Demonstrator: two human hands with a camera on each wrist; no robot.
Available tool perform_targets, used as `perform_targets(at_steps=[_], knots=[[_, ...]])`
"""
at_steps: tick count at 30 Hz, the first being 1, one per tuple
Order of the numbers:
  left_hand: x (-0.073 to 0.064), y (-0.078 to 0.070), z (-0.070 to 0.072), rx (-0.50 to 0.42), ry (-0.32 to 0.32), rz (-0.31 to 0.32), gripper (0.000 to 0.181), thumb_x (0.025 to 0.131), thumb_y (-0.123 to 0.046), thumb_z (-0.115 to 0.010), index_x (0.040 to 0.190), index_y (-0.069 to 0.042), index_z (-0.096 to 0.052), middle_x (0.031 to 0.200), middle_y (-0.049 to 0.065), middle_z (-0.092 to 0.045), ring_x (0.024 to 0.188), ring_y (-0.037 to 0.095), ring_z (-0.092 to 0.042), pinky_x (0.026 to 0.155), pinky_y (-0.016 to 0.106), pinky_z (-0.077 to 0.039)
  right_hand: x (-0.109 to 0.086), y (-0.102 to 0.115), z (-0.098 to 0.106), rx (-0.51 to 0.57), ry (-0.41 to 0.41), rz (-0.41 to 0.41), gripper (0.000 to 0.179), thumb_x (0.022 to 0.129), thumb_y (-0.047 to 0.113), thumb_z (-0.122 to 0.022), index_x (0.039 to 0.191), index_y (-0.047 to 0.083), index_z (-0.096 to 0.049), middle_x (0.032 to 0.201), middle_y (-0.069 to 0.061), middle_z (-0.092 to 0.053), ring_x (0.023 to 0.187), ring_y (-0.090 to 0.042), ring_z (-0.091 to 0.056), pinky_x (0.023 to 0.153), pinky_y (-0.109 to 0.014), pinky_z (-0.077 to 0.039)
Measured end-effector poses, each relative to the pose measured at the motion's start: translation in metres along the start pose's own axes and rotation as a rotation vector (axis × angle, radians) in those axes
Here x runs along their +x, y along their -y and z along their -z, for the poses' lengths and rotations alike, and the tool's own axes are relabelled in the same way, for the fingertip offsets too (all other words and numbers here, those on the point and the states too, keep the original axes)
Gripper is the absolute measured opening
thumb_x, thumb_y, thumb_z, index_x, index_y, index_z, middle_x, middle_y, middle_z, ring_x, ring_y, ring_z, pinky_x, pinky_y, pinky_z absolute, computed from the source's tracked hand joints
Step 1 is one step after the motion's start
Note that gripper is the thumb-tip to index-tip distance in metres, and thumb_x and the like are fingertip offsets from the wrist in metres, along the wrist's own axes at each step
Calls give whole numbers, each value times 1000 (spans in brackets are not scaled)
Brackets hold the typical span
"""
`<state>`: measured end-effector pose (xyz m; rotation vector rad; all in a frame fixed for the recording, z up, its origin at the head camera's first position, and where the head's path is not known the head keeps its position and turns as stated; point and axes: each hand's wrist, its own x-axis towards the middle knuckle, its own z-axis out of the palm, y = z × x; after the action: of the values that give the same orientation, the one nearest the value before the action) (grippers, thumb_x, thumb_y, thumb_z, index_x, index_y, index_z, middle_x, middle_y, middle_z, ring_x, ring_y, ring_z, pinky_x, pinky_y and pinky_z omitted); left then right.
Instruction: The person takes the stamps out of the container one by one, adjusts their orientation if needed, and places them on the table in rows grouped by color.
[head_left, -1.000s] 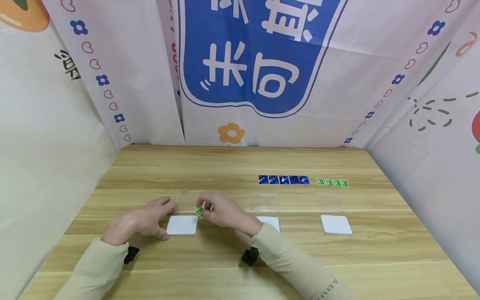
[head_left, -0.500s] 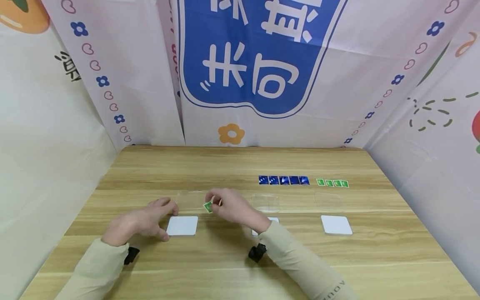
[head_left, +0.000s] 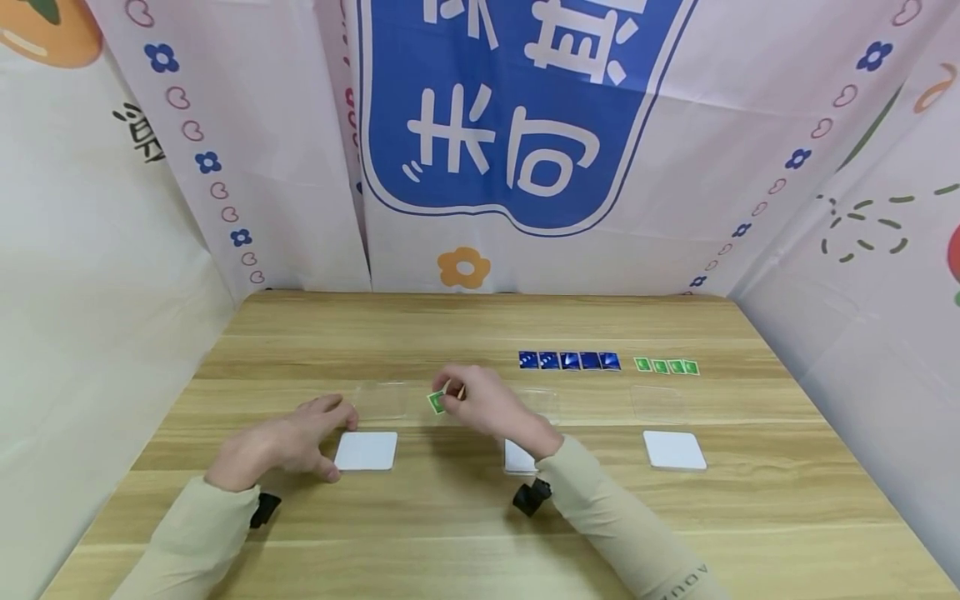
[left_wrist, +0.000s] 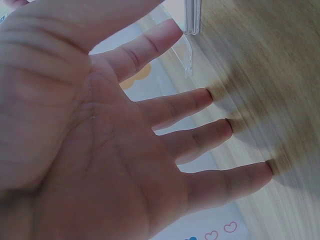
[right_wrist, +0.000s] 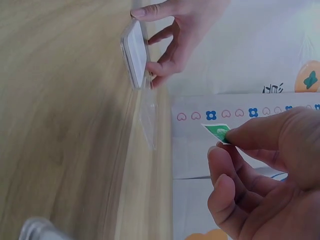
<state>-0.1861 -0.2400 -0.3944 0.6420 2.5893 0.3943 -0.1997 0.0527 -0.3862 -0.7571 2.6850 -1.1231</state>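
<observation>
My right hand (head_left: 486, 402) pinches a small green white-bordered card (right_wrist: 218, 132) between thumb and forefinger, above the table. The right wrist view shows the card tilted, one corner hidden by the thumb. At the left, my left hand (head_left: 296, 440) rests at the left side of a flat white-topped box (head_left: 366, 451) with clear sides. Its thumb and forefinger are at two corners of the box. In the left wrist view its fingers (left_wrist: 175, 109) are straight and spread, tips down at the table. Behind this box lies a clear lid (head_left: 381, 401).
A second white-topped box (head_left: 519, 457) lies partly behind my right wrist, a third (head_left: 675, 450) farther right. Clear lids (head_left: 657, 404) lie behind them. At the back are a row of several blue cards (head_left: 570, 361) and several green cards (head_left: 660, 366). A printed cloth (head_left: 405, 250) stands behind the table.
My right hand has moved right and away from the left box, still pinching the green card. The left hand has stayed in place at the box.
</observation>
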Motion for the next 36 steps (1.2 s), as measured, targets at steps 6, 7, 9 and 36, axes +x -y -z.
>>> perform_targets(at_steps=[6,7,9,36], knots=[[0,0,0,0,2,10,54,73,-30,-85,115,-23,-52,141,15,-41,129,40,-41,90,58,-47,-3,-7,6,-5,-15,5,10,95,12,-61,103,12,-68,82,1,-65,69,-11,-58,56,-22,-48],[0,-1,0,1,0,8,54,73,-30,-85,115,-23,-52,141,15,-42,129,40,-42,90,58,-47,-4,-8,7,-6,-20,3,10,95,12,-61,103,13,-68,82,1,-65,69,-11,-58,56,-22,-48],[0,-1,0,1,-2,8,53,74,-30,-85,115,-23,-52,141,16,-41,129,40,-42,90,58,-47,-5,-11,9,-1,-29,0,11,95,13,-61,103,13,-68,83,1,-66,69,-11,-58,56,-22,-48],[0,-2,1,3,10,17,54,74,-30,-85,115,-23,-52,140,16,-41,128,40,-41,89,58,-46,-25,-36,46,83,-112,-48,15,95,11,-60,108,9,-68,87,-7,-68,69,-27,-66,57,-27,-54]])
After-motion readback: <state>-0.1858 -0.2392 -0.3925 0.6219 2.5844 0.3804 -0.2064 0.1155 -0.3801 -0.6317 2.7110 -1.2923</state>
